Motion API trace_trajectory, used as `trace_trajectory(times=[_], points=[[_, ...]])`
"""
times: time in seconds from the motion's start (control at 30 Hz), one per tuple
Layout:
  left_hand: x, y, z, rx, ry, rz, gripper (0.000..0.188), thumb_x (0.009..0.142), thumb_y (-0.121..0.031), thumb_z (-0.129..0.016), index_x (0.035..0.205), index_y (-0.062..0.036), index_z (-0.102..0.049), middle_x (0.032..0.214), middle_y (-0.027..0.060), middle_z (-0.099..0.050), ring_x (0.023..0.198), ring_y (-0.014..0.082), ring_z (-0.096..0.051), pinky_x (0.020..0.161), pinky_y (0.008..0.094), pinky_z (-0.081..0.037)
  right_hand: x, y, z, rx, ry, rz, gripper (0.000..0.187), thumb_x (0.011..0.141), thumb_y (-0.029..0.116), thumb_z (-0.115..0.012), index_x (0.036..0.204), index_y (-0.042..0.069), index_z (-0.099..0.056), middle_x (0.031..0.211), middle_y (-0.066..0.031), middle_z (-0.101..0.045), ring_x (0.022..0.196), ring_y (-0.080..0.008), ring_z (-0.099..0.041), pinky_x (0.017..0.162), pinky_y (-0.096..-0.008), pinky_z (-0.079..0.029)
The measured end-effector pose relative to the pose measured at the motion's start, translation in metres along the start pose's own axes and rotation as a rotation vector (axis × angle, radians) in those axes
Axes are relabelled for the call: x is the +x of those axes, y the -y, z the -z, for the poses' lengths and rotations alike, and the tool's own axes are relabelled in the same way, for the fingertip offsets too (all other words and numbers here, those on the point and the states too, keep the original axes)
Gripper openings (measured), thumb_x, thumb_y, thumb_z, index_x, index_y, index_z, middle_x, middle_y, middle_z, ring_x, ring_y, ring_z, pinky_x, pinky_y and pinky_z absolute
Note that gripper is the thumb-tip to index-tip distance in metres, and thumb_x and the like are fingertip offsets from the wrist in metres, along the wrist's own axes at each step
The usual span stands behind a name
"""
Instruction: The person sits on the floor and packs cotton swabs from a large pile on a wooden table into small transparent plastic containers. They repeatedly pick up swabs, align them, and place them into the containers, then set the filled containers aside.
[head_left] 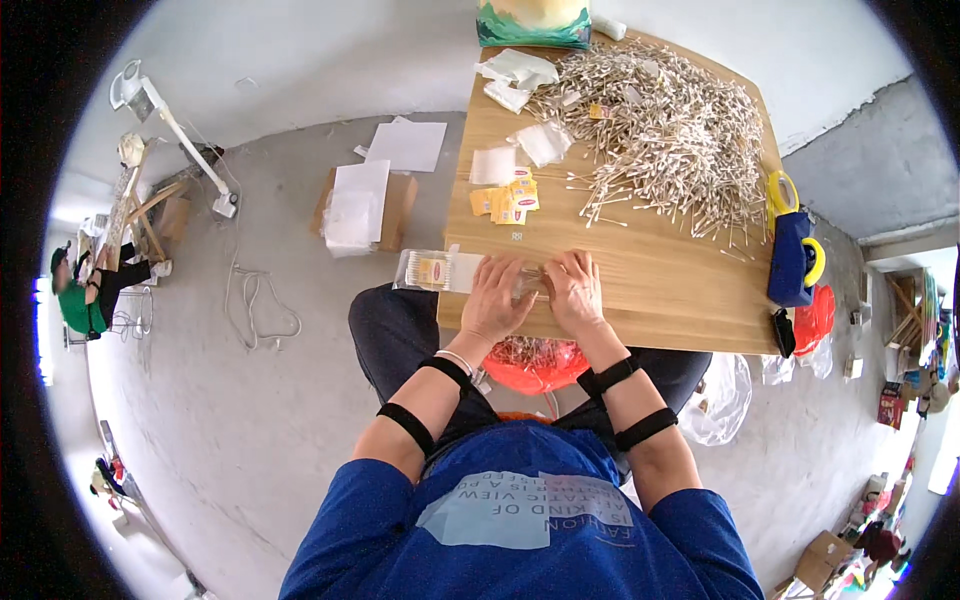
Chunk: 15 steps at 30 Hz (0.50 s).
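Note:
Close to the table's near edge, my left hand point(495, 297) and my right hand point(575, 292) are side by side with their fingers bent and closed. A small clear plastic bag point(526, 284) shows between them, pinched by the fingers of both; what is inside it, if anything, I cannot make out. Left of my left hand, a clear packet of cotton swabs point(428, 270) with a yellow card in it lies at the table's left corner. Beyond my hands sit small yellow cards point(508, 203) in a loose stack, and a large heap of loose cotton swabs point(680, 140).
Empty clear bags point(493, 166) lie on the wooden table point(640, 290). A blue tape dispenser point(792, 260) with yellow rolls stands at the right edge. A red bag point(535, 365) is below the near edge. A cardboard box point(398, 205) with white sheets is on the floor; a person point(85, 290) sits far left.

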<state>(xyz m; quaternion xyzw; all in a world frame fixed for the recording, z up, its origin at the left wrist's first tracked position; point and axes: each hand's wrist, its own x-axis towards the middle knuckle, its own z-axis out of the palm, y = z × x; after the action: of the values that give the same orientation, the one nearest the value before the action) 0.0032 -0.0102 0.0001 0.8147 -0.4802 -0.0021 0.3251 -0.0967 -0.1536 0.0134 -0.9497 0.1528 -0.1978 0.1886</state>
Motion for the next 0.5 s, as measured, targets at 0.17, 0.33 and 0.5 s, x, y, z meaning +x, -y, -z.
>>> trace_trajectory(times=[0.17, 0.33, 0.5], points=[[-0.001, 0.002, -0.001, 0.001, 0.008, -0.006, 0.06, 0.082, -0.031, -0.069, 0.129, -0.002, -0.047, 0.127, 0.0179, -0.053, 0.126, 0.037, -0.044, 0.115, 0.0498, -0.027, 0.003, -0.009, -0.003, 0.095, -0.033, 0.059, 0.015, 0.076, 0.011, -0.069, 0.091, 0.01, -0.067, 0.095, -0.0055, -0.063, 0.1, -0.0296, -0.053, 0.088, -0.0436, -0.043], [-0.003, 0.004, -0.001, 0.004, 0.001, -0.008, 0.066, 0.081, -0.035, -0.071, 0.131, -0.0015, -0.044, 0.13, 0.0192, -0.051, 0.127, 0.0387, -0.042, 0.114, 0.0497, -0.028, 0.011, -0.017, 0.007, 0.138, -0.034, -0.13, 0.011, 0.076, 0.012, -0.071, 0.087, 0.011, -0.069, 0.088, -0.0063, -0.064, 0.095, -0.0306, -0.054, 0.085, -0.0432, -0.043], [-0.002, -0.003, 0.001, -0.042, 0.01, 0.079, 0.077, 0.079, -0.04, -0.073, 0.136, -0.0018, -0.04, 0.137, 0.0197, -0.044, 0.13, 0.0401, -0.038, 0.113, 0.049, -0.03, 0.015, -0.032, -0.003, 0.04, -0.086, -0.207, 0.01, 0.077, 0.015, -0.071, 0.087, 0.013, -0.072, 0.087, -0.0059, -0.064, 0.095, -0.03, -0.054, 0.084, -0.0435, -0.043]])
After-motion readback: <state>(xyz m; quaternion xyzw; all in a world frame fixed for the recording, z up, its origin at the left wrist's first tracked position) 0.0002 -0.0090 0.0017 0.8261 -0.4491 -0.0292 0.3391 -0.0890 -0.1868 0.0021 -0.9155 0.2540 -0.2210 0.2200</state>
